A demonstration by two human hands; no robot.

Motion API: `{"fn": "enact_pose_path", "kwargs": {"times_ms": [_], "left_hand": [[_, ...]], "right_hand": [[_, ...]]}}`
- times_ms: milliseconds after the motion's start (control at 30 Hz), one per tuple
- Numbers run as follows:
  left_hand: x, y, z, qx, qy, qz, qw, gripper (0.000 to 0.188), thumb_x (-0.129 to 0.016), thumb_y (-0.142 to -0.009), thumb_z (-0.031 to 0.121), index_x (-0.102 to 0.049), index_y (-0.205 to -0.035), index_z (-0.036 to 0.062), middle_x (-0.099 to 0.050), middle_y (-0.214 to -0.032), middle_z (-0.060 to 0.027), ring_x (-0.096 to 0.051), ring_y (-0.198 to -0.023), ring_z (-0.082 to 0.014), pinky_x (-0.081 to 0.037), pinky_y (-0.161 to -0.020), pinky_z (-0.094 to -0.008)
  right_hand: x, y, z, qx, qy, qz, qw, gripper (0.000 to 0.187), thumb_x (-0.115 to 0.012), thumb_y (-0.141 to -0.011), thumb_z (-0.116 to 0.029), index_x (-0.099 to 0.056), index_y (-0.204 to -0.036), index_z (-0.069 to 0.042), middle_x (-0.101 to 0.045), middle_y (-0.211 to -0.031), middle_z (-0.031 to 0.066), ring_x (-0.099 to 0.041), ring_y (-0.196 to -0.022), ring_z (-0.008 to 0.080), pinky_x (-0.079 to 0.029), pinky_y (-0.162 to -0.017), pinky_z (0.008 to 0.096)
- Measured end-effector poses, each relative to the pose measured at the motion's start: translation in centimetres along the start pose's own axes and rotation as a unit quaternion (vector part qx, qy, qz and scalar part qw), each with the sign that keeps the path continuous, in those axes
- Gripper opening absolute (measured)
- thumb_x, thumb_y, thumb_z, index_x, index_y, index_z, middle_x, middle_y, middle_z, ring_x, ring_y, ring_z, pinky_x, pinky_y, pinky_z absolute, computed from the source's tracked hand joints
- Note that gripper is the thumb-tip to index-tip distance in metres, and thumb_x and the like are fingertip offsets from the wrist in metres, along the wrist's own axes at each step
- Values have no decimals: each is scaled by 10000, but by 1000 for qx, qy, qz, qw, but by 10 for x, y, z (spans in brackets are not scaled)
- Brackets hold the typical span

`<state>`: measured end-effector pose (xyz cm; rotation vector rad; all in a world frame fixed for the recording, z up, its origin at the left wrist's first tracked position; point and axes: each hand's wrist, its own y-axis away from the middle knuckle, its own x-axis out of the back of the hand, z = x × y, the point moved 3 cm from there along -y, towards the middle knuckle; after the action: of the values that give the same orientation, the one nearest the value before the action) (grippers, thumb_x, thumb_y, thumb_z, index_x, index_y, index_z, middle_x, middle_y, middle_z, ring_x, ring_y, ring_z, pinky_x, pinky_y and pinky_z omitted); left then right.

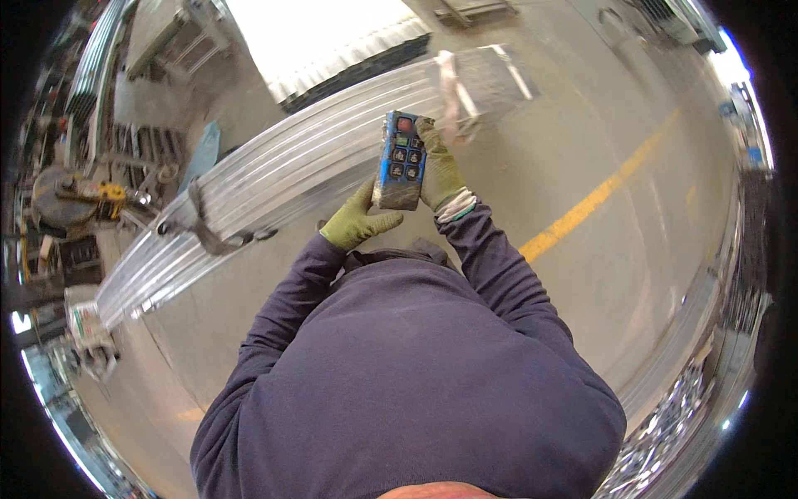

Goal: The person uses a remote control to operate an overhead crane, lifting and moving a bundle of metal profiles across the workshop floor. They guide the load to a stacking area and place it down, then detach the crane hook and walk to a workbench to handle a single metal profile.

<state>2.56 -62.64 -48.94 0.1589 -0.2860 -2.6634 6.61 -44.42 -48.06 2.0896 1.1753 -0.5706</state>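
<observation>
A blue-and-black rectangular handheld control with a red round button at its upper end and smaller dark buttons below (401, 160) is held up in front of the person's body, above the grey concrete floor (553, 158), its button face turned up to the head camera. The right hand, in an olive-green work glove with a pale knitted cuff (442, 173), has its fingers clamped on the control's right side, the thumb lying along the upper right edge. The left hand, in a matching olive-green glove (359, 219), is at the lower left corner, thumb apart from the other fingers and pointing across just under the bottom end; its fingertips pass behind the control, so I cannot tell how tightly they close.

Beyond the hands, a long bundle of silvery metal profiles (278, 166) runs slantwise from lower left to upper right, with a dark strap (204, 223) lying across it and a pinkish wrapping (450, 96) near its far end. Behind the bundle is a stack of white ribbed sheets (328, 41). To the right, a painted yellow line (592, 202) crosses the floor, and a heap of shiny metal pieces (669, 428) lies at the lower right
</observation>
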Motion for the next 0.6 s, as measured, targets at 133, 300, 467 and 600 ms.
{"fn": "enact_pose_path", "kwargs": {"times_ms": [133,300,467,600], "left_hand": [[-57,-36,15,10,-24,-85,996,601,-808,-926,173,-539,-1451,58,-652,-1337,-61,-591,-1239,-164,-457,-1088,-336],[-122,-86,14,81,-56,-129,987,392,-729,-987,139,-634,-1361,73,-710,-1159,-29,-649,-1063,-133,-523,-961,-303],[-159,-135,21,115,-75,-185,973,423,-733,-996,197,-637,-1383,56,-716,-1180,-36,-643,-1073,-115,-522,-959,-298],[-173,-181,26,138,-59,-213,965,404,-693,-1018,175,-633,-1399,52,-718,-1203,-55,-654,-1083,-126,-533,-948,-303]], "right_hand": [[37,44,-61,78,-31,51,995,474,-625,-1016,-527,-660,-1183,-85,-719,-937,44,-717,-751,144,-642,-660,312],[99,80,-118,139,-105,119,978,457,-630,-1012,-521,-664,-1195,-104,-708,-942,36,-709,-744,148,-639,-676,319],[148,85,-173,197,-149,159,956,497,-618,-1002,-552,-665,-1222,-109,-721,-975,51,-723,-788,178,-641,-738,361],[181,75,-210,216,-118,215,945,509,-609,-1008,-554,-657,-1231,-99,-732,-1011,70,-740,-819,201,-649,-752,371]]}}
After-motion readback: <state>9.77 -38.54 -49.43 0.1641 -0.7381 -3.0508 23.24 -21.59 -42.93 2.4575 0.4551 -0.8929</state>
